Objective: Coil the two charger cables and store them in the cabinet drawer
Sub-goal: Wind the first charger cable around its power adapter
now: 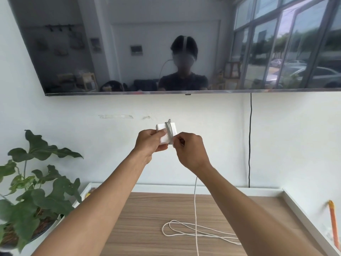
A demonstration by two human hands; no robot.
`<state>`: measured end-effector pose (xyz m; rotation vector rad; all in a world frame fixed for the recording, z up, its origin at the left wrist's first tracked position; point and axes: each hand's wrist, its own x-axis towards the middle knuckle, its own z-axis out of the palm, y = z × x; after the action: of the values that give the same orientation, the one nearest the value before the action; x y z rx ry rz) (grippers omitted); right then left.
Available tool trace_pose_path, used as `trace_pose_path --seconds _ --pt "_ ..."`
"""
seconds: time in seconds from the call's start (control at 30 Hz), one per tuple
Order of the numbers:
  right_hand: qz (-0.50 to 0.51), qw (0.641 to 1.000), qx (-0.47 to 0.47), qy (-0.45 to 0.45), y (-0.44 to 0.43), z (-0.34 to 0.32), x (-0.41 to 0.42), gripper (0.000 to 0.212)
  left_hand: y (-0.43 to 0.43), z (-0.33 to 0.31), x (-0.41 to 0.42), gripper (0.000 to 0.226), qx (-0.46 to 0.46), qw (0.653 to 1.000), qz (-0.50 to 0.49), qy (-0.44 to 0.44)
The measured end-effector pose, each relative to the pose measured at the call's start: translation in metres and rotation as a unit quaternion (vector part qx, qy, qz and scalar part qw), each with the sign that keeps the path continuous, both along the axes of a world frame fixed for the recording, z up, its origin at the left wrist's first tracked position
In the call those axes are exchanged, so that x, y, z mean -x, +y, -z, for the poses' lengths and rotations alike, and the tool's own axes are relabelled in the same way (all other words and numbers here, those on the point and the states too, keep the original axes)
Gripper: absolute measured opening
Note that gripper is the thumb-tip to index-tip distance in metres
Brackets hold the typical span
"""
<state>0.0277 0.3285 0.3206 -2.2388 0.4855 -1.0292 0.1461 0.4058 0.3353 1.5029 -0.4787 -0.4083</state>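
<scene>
I hold a white charger brick (163, 133) up in front of the wall, well above the cabinet. Several turns of its grey cable (170, 131) are wound around the brick. My left hand (150, 140) grips the brick from the left. My right hand (190, 147) pinches the cable at the brick's lower right edge. A white cable (195, 206) hangs straight down below my right wrist. Loose white cable loops (188, 231) lie on the wooden cabinet top (145, 218). No drawer is in view.
A leafy potted plant (35, 193) stands at the left of the cabinet. A wall-mounted TV (166, 45) hangs above, with a black cord (250, 141) running down the wall. An orange object (334, 220) lies past the cabinet's white right rim (302, 217).
</scene>
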Motion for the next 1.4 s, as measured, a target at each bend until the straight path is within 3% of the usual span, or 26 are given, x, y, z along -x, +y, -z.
trace_pose_path --seconds 0.33,0.77,1.2,1.4 --pt "0.014 0.996 -0.088 -0.031 0.001 0.022 -0.001 0.027 -0.009 0.001 0.002 0.023 0.053 0.996 0.028 0.065" --pt "-0.005 0.973 -0.219 -0.067 0.001 0.055 -0.006 0.022 0.001 -0.005 0.002 0.021 0.103 0.989 0.071 0.075" --pt "-0.221 0.915 -0.334 -0.046 -0.017 0.040 0.000 0.020 0.021 -0.011 0.002 0.018 0.102 0.971 0.213 0.031" --pt "-0.224 0.927 -0.300 0.005 -0.028 0.048 0.006 0.024 0.027 -0.008 0.005 0.024 0.056 0.967 0.248 0.033"
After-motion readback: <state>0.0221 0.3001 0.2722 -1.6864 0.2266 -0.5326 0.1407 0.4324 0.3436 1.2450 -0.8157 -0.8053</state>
